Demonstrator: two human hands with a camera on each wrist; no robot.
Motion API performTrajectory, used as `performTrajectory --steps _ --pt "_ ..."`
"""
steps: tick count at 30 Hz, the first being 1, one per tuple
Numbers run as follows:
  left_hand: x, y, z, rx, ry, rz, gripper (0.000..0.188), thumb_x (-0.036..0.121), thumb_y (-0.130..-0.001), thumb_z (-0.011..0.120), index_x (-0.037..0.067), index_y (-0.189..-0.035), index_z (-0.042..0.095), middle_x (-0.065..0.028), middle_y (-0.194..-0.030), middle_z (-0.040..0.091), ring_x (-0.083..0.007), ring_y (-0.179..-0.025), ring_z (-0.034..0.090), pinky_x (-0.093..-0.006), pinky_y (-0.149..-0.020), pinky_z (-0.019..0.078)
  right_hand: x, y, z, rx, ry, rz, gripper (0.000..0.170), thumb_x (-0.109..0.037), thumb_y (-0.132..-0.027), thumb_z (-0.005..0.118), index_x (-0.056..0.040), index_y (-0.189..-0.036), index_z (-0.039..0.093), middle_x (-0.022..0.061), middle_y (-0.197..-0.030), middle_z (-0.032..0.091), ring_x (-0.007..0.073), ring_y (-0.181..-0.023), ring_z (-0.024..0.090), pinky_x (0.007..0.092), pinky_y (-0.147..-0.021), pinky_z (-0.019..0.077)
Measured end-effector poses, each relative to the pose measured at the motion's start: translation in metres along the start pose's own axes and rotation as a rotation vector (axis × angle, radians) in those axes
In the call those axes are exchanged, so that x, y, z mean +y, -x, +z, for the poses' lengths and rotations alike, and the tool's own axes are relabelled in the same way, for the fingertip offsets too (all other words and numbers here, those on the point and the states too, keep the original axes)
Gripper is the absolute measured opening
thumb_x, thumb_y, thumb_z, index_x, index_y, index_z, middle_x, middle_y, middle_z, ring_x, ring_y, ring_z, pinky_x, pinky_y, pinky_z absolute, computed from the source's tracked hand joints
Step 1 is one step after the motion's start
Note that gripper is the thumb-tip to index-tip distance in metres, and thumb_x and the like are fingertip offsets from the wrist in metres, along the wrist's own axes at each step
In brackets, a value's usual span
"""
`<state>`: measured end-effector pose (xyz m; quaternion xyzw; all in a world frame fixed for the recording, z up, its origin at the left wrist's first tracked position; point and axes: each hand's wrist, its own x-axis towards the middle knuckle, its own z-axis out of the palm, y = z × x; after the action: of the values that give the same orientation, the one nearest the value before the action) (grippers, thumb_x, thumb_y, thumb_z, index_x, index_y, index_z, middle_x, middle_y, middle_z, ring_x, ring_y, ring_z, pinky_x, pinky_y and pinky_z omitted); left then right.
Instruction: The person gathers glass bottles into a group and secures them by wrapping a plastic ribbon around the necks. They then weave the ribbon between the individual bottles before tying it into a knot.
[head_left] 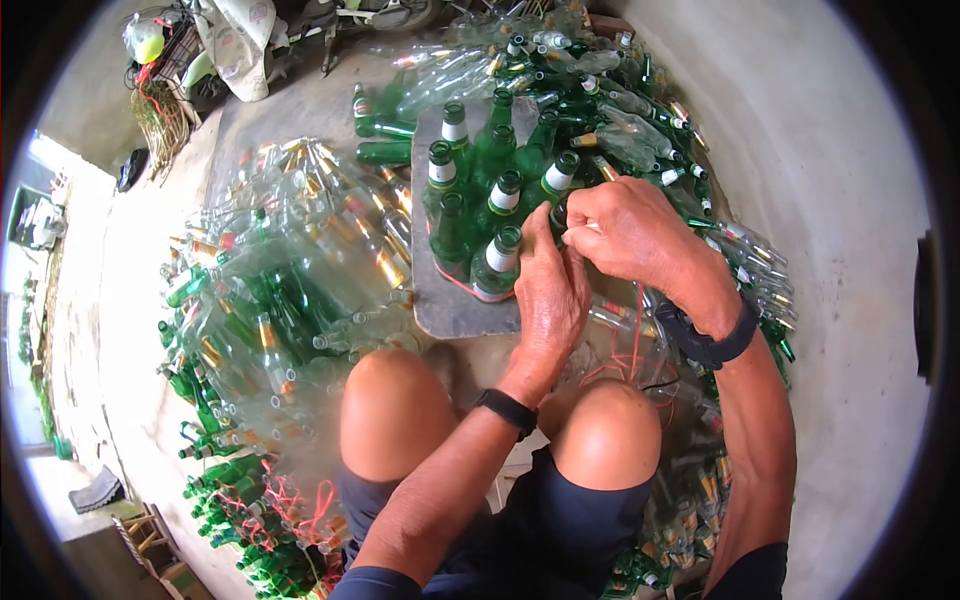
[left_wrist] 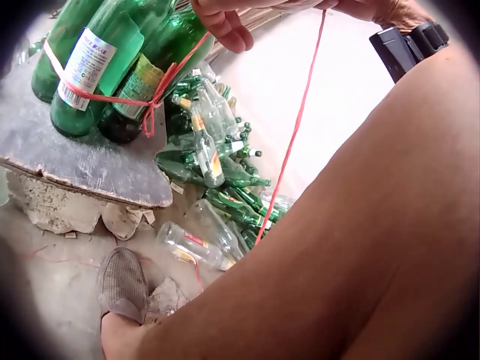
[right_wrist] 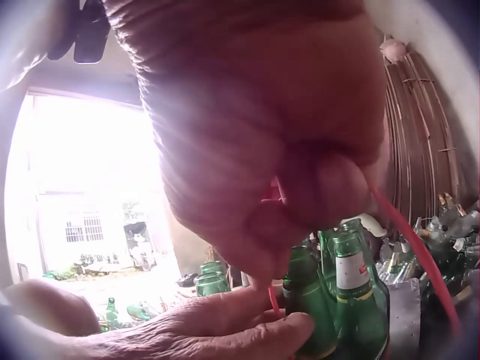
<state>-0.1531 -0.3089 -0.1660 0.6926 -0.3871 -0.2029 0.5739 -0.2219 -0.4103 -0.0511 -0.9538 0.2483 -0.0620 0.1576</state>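
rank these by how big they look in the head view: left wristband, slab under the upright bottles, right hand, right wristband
Largest to smallest:
1. Slab, though upright bottles hide much of it
2. Right hand
3. Right wristband
4. Left wristband

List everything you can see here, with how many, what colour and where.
Standing bottles: at least nine, green, on the board
Board: one, grey, under them
String: count unclear, red, round those bottles and at the fingers
Loose bottles: countless, mostly green or clear, heaped around
Sack: one, whitish, upper left
Poles: several, brown, behind
Wall: light grey, right
Shorts: one pair, navy, on the person
Shoe: one visible, greyish, below the board
Wristbands: two, black, both wrists
Knees: two, below the board
Left hand, right hand: beside the standing bottles
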Motion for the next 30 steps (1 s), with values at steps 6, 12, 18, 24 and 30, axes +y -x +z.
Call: performTrajectory --steps 6,12,18,24,30 --pt "-0.018 -0.003 0.01 0.077 -0.009 0.153 0.047 0.013 -0.103 0.056 -0.005 -0.143 0.042 -0.0353 -0.125 0.058 -0.0513 -0.113 0.06 -0.0526 -0.094 0.0497 0.007 0.002 -0.001 0.034 0.144 -0.05 0.016 -0.011 -0.079 0.06 0.0017 -0.077 0.069 0.0294 -0.08 0.067 0.0485 -0.083 0.067 0.0543 -0.074 0.0551" --pt "-0.029 -0.008 0.009 0.032 0.02 0.135 0.042 0.008 -0.1 0.057 -0.009 -0.138 0.047 -0.0263 -0.107 0.064 -0.0339 -0.087 0.067 -0.0435 -0.082 0.053 0.003 0.01 0.006 0.114 0.207 -0.146 0.014 -0.012 -0.079 0.068 -0.0055 -0.091 0.067 0.0158 -0.098 0.068 0.0357 -0.102 0.067 0.0479 -0.092 0.0503" --pt "-0.02 -0.006 0.007 -0.059 0.258 -0.048 0.051 0.013 -0.103 0.055 -0.007 -0.147 0.038 -0.0134 -0.1 0.065 -0.0158 -0.077 0.068 -0.0287 -0.058 0.0552 -0.009 0.009 -0.005 0.047 0.265 -0.144 0.022 -0.018 -0.076 0.075 -0.0008 -0.089 0.072 0.0168 -0.093 0.074 0.0333 -0.096 0.073 0.047 -0.086 0.0541" --pt "-0.017 -0.004 0.004 -0.095 0.324 -0.059 0.054 0.015 -0.105 0.054 -0.008 -0.149 0.033 -0.0128 -0.092 0.069 -0.0167 -0.076 0.071 -0.0281 -0.058 0.0558 0.0 0.01 -0.015 0.076 -0.022 -0.102 0.016 -0.007 -0.062 0.064 0.0081 -0.068 0.062 0.0291 -0.068 0.06 0.0448 -0.063 0.062 0.0495 -0.058 0.0487" --pt "-0.027 -0.005 0.006 -0.066 0.187 -0.014 0.039 0.016 -0.11 0.05 0.0 -0.144 0.04 -0.0136 -0.1 0.069 -0.0168 -0.078 0.073 -0.0287 -0.059 0.0601 0.016 -0.007 0.003 0.161 -0.104 -0.159 0.014 -0.01 -0.071 0.062 0.0046 -0.071 0.064 0.0271 -0.069 0.061 0.0435 -0.064 0.064 0.0503 -0.059 0.049"
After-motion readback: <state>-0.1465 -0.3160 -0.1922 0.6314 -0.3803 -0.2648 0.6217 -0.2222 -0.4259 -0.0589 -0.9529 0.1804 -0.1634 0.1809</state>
